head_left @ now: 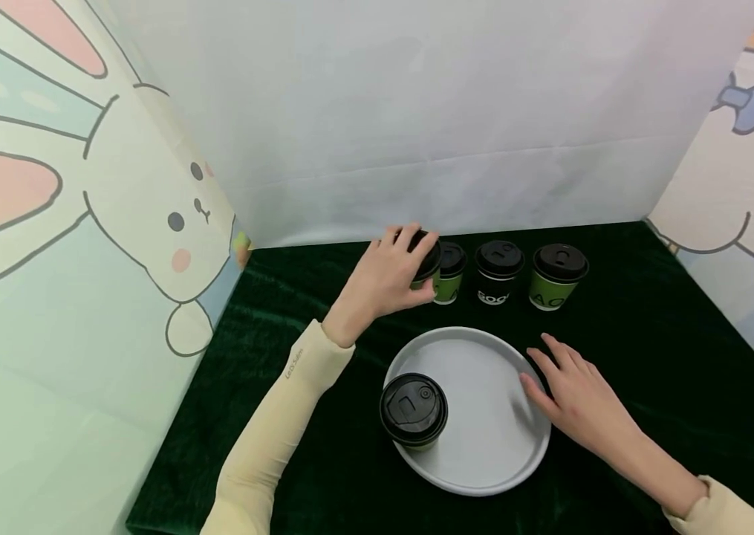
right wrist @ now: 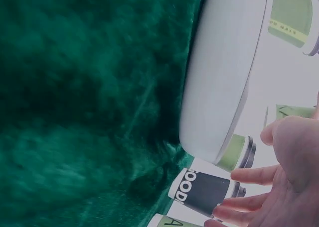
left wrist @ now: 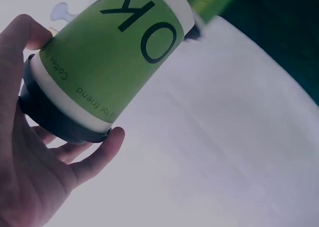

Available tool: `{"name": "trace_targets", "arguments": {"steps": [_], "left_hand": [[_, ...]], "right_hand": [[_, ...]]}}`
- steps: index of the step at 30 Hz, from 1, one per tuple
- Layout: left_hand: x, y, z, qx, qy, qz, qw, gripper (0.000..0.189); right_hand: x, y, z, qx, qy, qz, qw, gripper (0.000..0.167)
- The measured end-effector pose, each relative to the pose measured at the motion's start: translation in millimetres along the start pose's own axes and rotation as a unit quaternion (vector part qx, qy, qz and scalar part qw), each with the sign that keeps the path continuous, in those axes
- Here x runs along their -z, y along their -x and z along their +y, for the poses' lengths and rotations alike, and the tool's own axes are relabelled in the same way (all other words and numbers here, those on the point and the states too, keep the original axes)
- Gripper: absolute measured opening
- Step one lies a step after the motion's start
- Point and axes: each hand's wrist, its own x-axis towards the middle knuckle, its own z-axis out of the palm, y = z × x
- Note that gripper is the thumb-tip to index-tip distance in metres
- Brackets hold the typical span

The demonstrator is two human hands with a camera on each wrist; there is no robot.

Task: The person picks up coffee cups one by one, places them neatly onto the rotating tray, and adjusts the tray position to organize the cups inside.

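Observation:
My left hand (head_left: 386, 276) holds a green paper coffee cup (left wrist: 112, 57) by its black lid, at the left end of the back row. In the left wrist view the thumb and fingers curl round the lid, and the letters "OK" show on the sleeve. My right hand (head_left: 580, 397), fingers spread, hovers by the right rim of a round white tray (head_left: 483, 431) and holds nothing. Another coffee cup with a black lid (head_left: 413, 409) stands on the tray's left side.
Behind the tray stand a green cup (head_left: 450, 286), partly hidden by the held one, a black cup (head_left: 494, 286) and another green cup (head_left: 553, 290). Dark green velvet (head_left: 296, 475) covers the table. A pale cloth backdrop (head_left: 443, 148) rises behind the back edge.

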Motion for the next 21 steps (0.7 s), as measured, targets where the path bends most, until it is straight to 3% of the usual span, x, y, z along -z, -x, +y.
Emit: {"name": "trace_targets", "arguments": {"steps": [7, 15, 21], "left_hand": [[23.2, 3.4, 34.1, -0.063, 0.005, 0.041, 0.9972, 0.065], [40.6, 13.6, 70.1, -0.127, 0.008, 0.030, 0.9914, 0.065], [47.9, 24.7, 96.0, -0.165, -0.009, 0.021, 0.9860, 0.061]], "right_hand": [[4.0, -22.4, -0.4, 0.011, -0.005, 0.011, 0.9999, 0.051], [11.9, -52.3, -0.6, 0.041, 0.014, 0.037, 0.9984, 0.050], [13.3, -63.0, 2.5, 0.070, 0.029, 0.042, 0.9962, 0.058]]}}
